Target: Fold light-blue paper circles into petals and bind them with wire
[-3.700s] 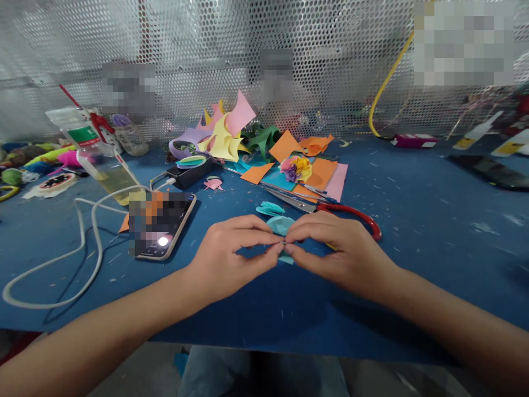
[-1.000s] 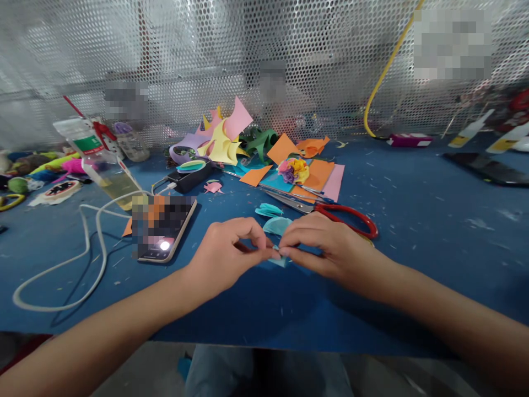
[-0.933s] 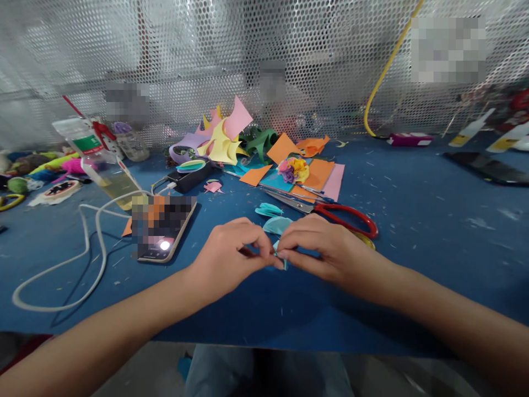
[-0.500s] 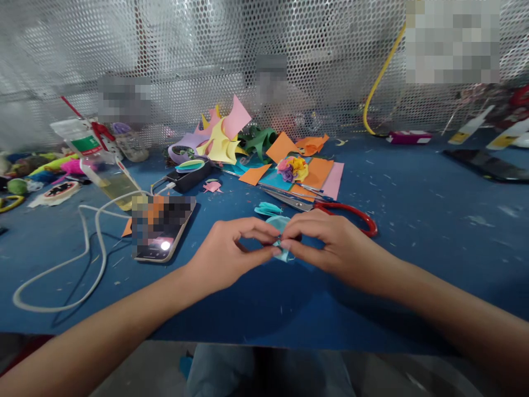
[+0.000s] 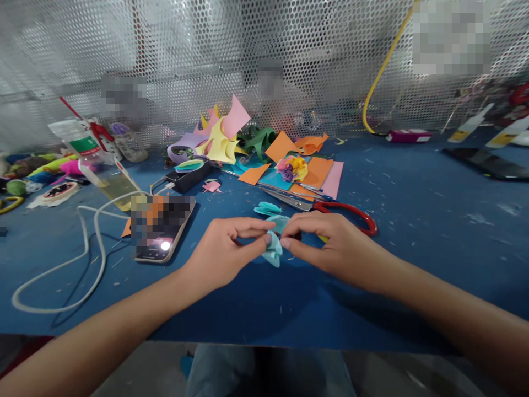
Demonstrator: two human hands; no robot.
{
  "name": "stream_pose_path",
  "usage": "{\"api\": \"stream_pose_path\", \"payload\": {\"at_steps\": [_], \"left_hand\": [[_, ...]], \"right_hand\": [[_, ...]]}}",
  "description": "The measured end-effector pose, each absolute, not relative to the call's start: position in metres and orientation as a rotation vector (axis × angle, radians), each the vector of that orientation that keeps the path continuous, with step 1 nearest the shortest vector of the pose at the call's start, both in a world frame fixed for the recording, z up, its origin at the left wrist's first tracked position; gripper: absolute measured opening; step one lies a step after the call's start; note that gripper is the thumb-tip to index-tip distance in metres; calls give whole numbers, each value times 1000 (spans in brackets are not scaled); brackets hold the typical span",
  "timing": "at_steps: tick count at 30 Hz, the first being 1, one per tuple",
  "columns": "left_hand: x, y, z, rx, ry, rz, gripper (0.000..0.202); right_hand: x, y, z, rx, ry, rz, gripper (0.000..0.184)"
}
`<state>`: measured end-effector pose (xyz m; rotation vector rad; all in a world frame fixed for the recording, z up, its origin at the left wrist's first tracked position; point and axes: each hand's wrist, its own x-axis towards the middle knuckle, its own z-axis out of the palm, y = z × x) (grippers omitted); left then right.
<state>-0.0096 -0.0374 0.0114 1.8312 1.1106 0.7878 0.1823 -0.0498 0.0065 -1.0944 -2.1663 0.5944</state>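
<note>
**Fingertip Work on a Pale-Blue Paper Piece (image 5: 273,255) in Front of the Red-Handled Scissors (image 5: 330,205)**

A person at a blue desk (image 5: 413,248) works a small folded paper piece, in front of the red-handled scissors and to their left. The left hand (image 5: 227,240) pinches it between thumb and forefinger; the right hand (image 5: 330,237) has its fingertips drawn together just beside the paper's edge, though whether they grip any of it cannot be told. Left of the scissors, near their blades, lies a turquoise folded paper bundle (image 5: 268,208), with a pale-blue paper disc (image 5: 279,221) partly hidden between it and the fingers. Behind the scissors, a multicoloured paper flower (image 5: 293,168) rests on orange paper (image 5: 320,171); well to their left lies a smartphone (image 5: 177,226). The step in hand appears to be folding or gathering the paper into a curved, petal-like form. The next move seems to call for a steady left pinch and a light right-hand press at the fold, since such thin paper could crease or slip
</note>
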Motion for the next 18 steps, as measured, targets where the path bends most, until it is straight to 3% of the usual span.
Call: {"api": "stream_pose_path", "payload": {"at_steps": [12,18], "left_hand": [[-10,-41,6,2180,1083,886,25],[-8,-44,9,2250,1035,920,24]], "right_hand": [[180,-52,8,-1148,-2148,728,18],[180,-50,3,-1095,-2133,715,9]]}}
